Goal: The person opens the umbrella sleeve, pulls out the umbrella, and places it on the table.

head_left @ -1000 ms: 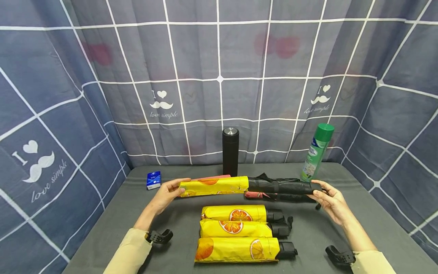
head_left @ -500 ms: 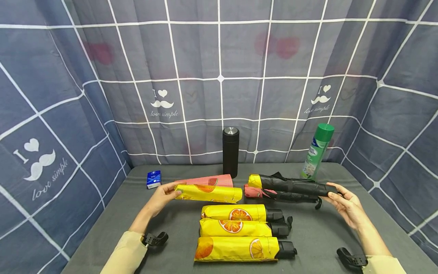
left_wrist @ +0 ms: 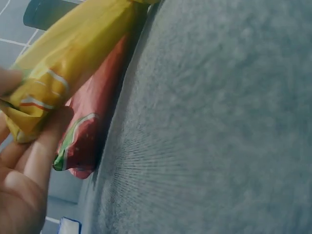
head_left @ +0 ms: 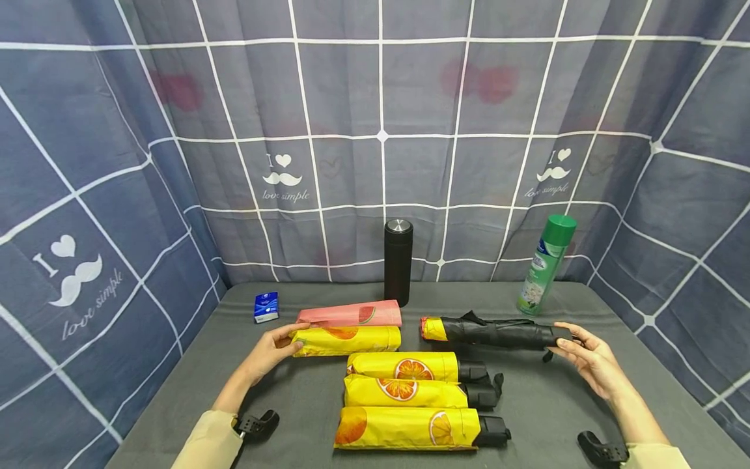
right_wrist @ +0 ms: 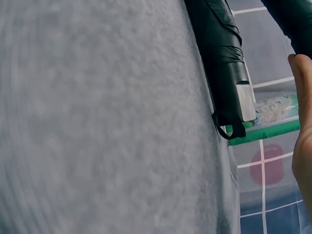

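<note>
**Pulled apart: yellow cover [head_left: 351,342] to the left, black umbrella [head_left: 495,332] to the right**

Split, since a second ago, from one long piece stretched from end to end into two. Lowered as well, toward the grey counter [head_left: 310,391]: just on the near side of the pink cover [head_left: 351,316] in the one case, and in front of the second umbrella [right_wrist: 224,63] in the other, so hiding most of the latter from the head view. Hard to tell whether fully resting on the counter or partly held above, though seemingly raised at the gripped ends in both wrist views.

Pinching the outer end of the yellow cover with the left hand [head_left: 272,350], between thumb and fingers [left_wrist: 48,141], with only the crumpled fabric's thickness between. Gripping the far right end of the black umbrella with the right hand [head_left: 588,358], parted no wider than that end.

Apparently done, then, with drawing this umbrella out, and judging by the layout, grouping covers on the left and umbrellas on the right. Not yet let go of on either side, so not quite settled. Unmoved nearer the person: three yellow-sleeved umbrellas [head_left: 404,393], seemingly not yet dealt with. Unmoved farther back: blue packet [head_left: 266,306], black flask [head_left: 398,267] and green can [head_left: 545,264]
</note>
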### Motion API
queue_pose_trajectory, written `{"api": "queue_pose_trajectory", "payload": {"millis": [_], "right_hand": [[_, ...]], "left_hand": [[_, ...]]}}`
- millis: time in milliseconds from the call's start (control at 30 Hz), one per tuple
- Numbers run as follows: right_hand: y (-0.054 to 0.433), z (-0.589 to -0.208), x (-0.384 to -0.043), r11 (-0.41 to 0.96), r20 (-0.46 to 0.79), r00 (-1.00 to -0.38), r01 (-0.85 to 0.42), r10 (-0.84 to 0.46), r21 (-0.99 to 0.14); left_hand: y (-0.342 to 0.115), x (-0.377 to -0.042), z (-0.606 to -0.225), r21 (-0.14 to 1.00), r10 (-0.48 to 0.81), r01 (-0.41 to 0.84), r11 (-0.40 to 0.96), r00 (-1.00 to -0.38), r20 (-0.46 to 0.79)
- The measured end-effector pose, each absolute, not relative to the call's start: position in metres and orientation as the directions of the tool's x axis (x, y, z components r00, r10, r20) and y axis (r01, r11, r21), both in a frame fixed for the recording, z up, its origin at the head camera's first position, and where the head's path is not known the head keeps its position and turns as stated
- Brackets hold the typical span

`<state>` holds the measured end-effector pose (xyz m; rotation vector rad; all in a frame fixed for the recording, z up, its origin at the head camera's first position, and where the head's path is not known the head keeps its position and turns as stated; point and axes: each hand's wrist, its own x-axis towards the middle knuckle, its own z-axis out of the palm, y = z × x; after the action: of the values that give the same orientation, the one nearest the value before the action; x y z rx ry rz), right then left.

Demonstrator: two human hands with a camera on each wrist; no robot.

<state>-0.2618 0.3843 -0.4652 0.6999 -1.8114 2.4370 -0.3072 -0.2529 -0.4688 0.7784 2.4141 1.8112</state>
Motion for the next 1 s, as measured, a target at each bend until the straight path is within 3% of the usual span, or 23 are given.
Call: {"api": "queue_pose_trajectory", "payload": {"millis": [300,700,833,1000], "right_hand": [[0.38,-0.475,-0.263,-0.256,0.327,-0.909,-0.262,-0.26,-0.931],[0.383,-0.49,-0.265,-0.208,0.307,-0.908,-0.254,-0.285,-0.945],[0.386,-0.496,-0.264,-0.086,0.225,-0.937,-0.209,-0.267,-0.974],[0.386,-0.497,-0.262,0.159,0.13,-0.977,-0.157,-0.169,-0.975]], "left_hand": [[-0.255,-0.306,-0.474,0.927,0.409,0.325,0.185,-0.883,0.228],[-0.257,-0.307,-0.491,0.925,0.382,0.349,0.153,-0.884,0.27],[-0.257,-0.307,-0.491,0.929,0.371,0.329,0.17,-0.895,0.249],[-0.257,-0.308,-0.491,0.914,0.372,0.353,0.199,-0.89,0.263]]}}
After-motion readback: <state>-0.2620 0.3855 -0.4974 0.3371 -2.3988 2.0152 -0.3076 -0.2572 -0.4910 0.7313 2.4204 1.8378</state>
